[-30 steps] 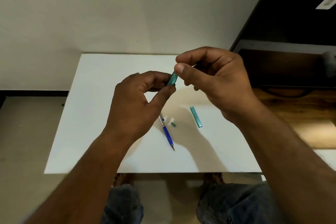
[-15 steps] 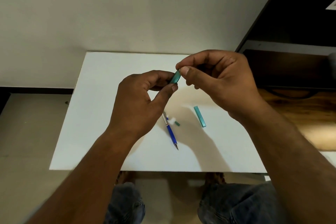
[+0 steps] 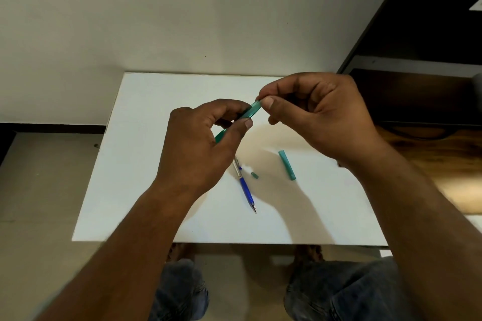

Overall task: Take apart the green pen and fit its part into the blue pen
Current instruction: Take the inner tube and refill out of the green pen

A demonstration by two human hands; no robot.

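Note:
My left hand (image 3: 200, 143) grips the green pen barrel (image 3: 251, 111) above the white board, its lower end showing under my palm. My right hand (image 3: 318, 114) pinches the barrel's upper end between thumb and forefinger. On the board below lies the blue pen (image 3: 246, 187), tip pointing toward me, its upper part hidden behind my left hand. A small green piece (image 3: 254, 175) lies just right of it. A green cap-like tube (image 3: 287, 165) lies further right.
The white board (image 3: 146, 164) rests over a beige floor against a pale wall. A dark wooden cabinet (image 3: 417, 96) and wooden surface stand at the right. My knees in jeans show beneath the board's near edge.
Both hands stay on the green barrel. More of the barrel now shows between the hands, and its lower end shows under my left palm. The parts on the board have not moved.

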